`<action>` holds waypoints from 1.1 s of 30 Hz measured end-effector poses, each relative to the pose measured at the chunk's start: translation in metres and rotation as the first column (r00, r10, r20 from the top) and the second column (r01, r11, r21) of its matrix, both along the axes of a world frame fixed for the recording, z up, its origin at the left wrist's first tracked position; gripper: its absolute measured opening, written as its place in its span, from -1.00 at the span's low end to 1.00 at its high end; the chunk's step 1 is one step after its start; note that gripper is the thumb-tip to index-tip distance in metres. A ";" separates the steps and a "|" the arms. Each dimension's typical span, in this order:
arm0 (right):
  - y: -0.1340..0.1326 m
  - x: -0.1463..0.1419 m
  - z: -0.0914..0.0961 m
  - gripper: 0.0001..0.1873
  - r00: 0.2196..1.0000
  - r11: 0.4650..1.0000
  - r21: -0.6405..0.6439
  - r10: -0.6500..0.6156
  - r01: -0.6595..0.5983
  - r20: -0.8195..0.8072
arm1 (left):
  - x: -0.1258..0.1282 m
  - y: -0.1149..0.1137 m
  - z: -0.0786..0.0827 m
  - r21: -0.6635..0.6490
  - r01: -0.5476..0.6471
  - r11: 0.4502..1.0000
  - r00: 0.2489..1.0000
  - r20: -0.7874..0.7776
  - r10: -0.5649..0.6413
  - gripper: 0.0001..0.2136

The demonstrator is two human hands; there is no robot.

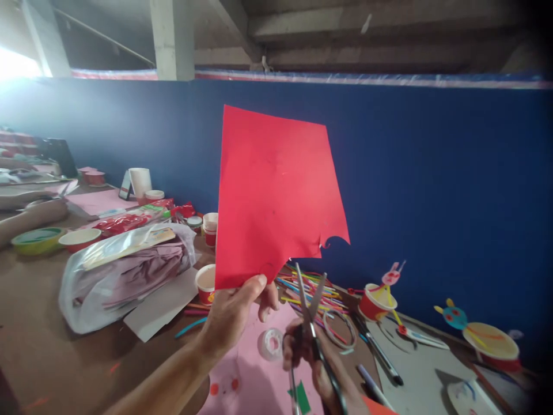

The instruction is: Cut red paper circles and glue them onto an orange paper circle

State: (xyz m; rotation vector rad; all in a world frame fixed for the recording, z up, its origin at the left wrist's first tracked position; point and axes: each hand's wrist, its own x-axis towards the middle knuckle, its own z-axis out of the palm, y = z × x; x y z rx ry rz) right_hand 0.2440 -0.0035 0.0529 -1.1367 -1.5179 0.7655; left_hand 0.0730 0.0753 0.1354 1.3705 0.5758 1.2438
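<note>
Blue wall [432, 184] backs a brown table [38, 323]. One red sheet [276, 184] is raised above the table, long axis near upright, its lower left edge pinched by the left hand [231, 317], the nearer hand. Right hand [319, 377] grips one pair of scissors [311, 329], blades parted and pointing up, just below the sheet's notched lower edge. Counted besides: one tape roll [264, 346] between the hands; two animal-faced cups [375, 308] at right.

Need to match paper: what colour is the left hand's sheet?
The sheet is red, as the head view shows.
</note>
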 end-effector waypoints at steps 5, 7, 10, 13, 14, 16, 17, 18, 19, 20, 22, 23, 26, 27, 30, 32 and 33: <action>0.008 -0.024 0.015 -0.32 1.000 0.991 -0.131 -0.008 0.004 -0.025 | 0.014 -0.005 -0.006 -0.047 -0.080 0.996 0.996 -0.043 0.078 -0.67; 0.011 -0.025 0.021 -0.30 0.999 0.986 -0.166 -0.031 0.032 0.010 | 0.017 -0.005 -0.009 -0.080 -0.118 0.990 0.993 -0.038 0.115 -0.68; 0.014 -0.025 0.027 -0.28 0.999 0.989 -0.146 0.004 0.001 0.035 | 0.021 -0.005 -0.010 -0.150 -0.115 0.982 0.991 -0.080 0.104 -0.68; 0.014 -0.026 0.029 -0.30 0.996 0.990 -0.125 -0.061 0.069 0.062 | 0.023 -0.004 -0.009 -0.223 -0.046 0.974 0.992 -0.121 0.020 -0.68; 0.014 -0.026 0.029 -0.30 0.994 0.989 -0.110 -0.088 0.096 0.069 | 0.024 -0.004 -0.008 -0.237 -0.029 0.971 0.992 -0.125 -0.001 -0.68; 0.014 -0.026 0.026 -0.30 0.990 0.991 -0.045 -0.124 0.127 0.071 | 0.025 -0.005 -0.007 -0.251 -0.010 0.968 0.991 -0.134 -0.024 -0.67; 0.014 -0.026 0.025 -0.30 0.988 0.990 -0.012 -0.137 0.138 0.065 | 0.026 -0.006 -0.007 -0.254 -0.006 0.967 0.990 -0.139 -0.031 -0.67; 0.015 -0.025 0.023 -0.32 0.988 0.990 0.019 -0.143 0.142 0.059 | 0.027 -0.007 -0.006 -0.250 0.001 0.968 0.989 -0.144 -0.038 -0.66; 0.016 -0.025 0.022 -0.33 0.989 0.990 0.047 -0.136 0.134 0.054 | 0.027 -0.009 -0.006 -0.242 0.005 0.970 0.988 -0.148 -0.042 -0.66; 0.017 -0.025 0.021 -0.34 0.992 0.991 0.071 -0.116 0.112 0.051 | 0.027 -0.010 -0.005 -0.235 0.005 0.972 0.988 -0.152 -0.042 -0.66; 0.019 -0.024 0.019 -0.34 0.997 0.994 0.099 -0.057 0.051 0.056 | 0.028 -0.011 -0.006 -0.225 -0.011 0.974 0.988 -0.153 -0.024 -0.68; 0.020 -0.023 0.018 -0.33 0.998 0.994 0.105 -0.037 0.030 0.059 | 0.028 -0.011 -0.007 -0.226 -0.013 0.974 0.988 -0.152 -0.022 -0.68; 0.020 -0.021 0.014 -0.34 0.996 0.995 0.096 -0.048 0.041 0.073 | 0.028 -0.009 -0.012 -0.236 0.042 0.971 0.988 -0.132 -0.075 -0.68; 0.019 -0.021 0.013 -0.36 0.995 0.994 0.089 -0.067 0.060 0.077 | 0.028 -0.007 -0.014 -0.237 0.068 0.969 0.987 -0.124 -0.100 -0.68; 0.016 -0.019 0.012 -0.39 0.992 0.993 0.071 -0.096 0.090 0.083 | 0.028 -0.004 -0.019 -0.232 0.103 0.967 0.986 -0.105 -0.130 -0.67; 0.015 -0.020 0.015 -0.40 0.993 0.995 0.058 -0.087 0.083 0.085 | 0.028 -0.004 -0.021 -0.228 0.113 0.967 0.986 -0.096 -0.138 -0.66; 0.015 -0.020 0.017 -0.40 0.993 0.996 0.047 -0.080 0.076 0.087 | 0.028 -0.005 -0.021 -0.226 0.116 0.967 0.986 -0.092 -0.140 -0.66</action>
